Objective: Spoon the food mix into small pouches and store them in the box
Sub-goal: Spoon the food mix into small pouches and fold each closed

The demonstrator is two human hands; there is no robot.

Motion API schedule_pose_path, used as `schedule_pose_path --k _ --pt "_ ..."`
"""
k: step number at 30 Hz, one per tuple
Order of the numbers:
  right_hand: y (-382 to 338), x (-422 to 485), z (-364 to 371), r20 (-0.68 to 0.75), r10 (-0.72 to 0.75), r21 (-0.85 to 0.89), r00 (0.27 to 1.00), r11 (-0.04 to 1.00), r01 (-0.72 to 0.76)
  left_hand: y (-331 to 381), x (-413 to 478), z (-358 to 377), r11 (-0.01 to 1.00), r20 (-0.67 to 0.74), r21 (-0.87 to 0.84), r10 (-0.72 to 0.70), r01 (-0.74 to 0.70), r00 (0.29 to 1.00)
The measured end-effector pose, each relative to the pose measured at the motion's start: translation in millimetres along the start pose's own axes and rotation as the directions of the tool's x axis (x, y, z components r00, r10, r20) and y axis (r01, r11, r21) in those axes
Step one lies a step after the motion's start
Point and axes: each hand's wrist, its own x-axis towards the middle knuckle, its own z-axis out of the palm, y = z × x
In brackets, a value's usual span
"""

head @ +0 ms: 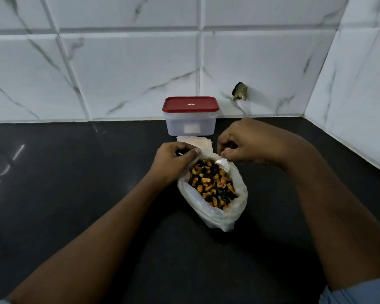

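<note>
**Hands meet over bag (215,216) of mix (213,185) on kitchen counter (75,194)**

Both hands are busy at the bag's far rim, close together but not touching. The left hand (173,163) curls round the rim on its side, with the thumb laid along the plastic. The right hand (248,148) pinches a small white spoon (223,164) whose bowl sits at the far edge of the mix. We cannot see the spoon's handle, which is hidden in the fingers.

Behind the hands we see a wall (119,73) of white marbled tiles, which meets a second tiled wall at the right. The black counter runs from the wall to the near edge of the frame. The bag, of thin clear plastic, stands at the middle of the counter with its mouth wide. It holds orange, yellow and dark pieces.

The box (190,126), clear with a red lid (190,104) on, stands close to the wall, just beyond the hands. Between box and bag lies a flat, pale stack of pouches (193,141), partly hidden by the left hand; we cannot count them. A grey-blue sleeve (360,290) shows at the lower right corner. A dark chipped hole (240,91) marks the tile to the right of the box.
</note>
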Motion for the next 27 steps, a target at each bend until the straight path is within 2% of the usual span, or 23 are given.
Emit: schedule_pose_path --k 4,6,9,13,15,19,21,23,27 --pt "2 -5 -3 0.152 -0.034 0.219 0.988 0.976 -0.001 -1 -1 0 1.0 -0.005 -0.013 0.01 -0.01 1.0" --pt "6 -3 0 0.091 -0.028 0.271 0.995 0.963 0.002 -1 -1 1 1.0 -0.007 -0.008 0.01 -0.01 1.0" --pt "15 3 6 -0.012 0.065 0.394 0.998 0.918 -0.055 1 0 -1 1.0 -0.035 0.002 0.01 -0.01 0.999" --pt "36 1 6 0.085 0.165 0.636 0.983 0.75 -0.181 2 1 -6 1.0 -0.045 0.002 0.008 -0.008 0.999" --pt "46 4 12 0.121 0.221 0.726 0.968 0.645 -0.238 4 0 -9 1.0 -0.005 0.005 -0.016 0.016 1.0" --pt "64 8 23 0.291 0.287 0.804 0.913 0.444 -0.396 8 1 -16 0.997 0.112 0.024 -0.075 0.073 0.991" --pt "67 9 28 0.353 0.311 0.771 0.882 0.438 -0.463 10 2 -19 0.997 0.151 0.036 -0.076 0.071 0.986" --pt "67 11 31 0.378 0.337 0.709 0.863 0.494 -0.503 10 1 -21 0.996 0.17 0.026 -0.087 0.083 0.982" --pt "62 8 26 0.358 0.349 0.663 0.866 0.558 -0.498 7 3 -25 0.991 0.072 -0.009 -0.135 0.136 0.988"
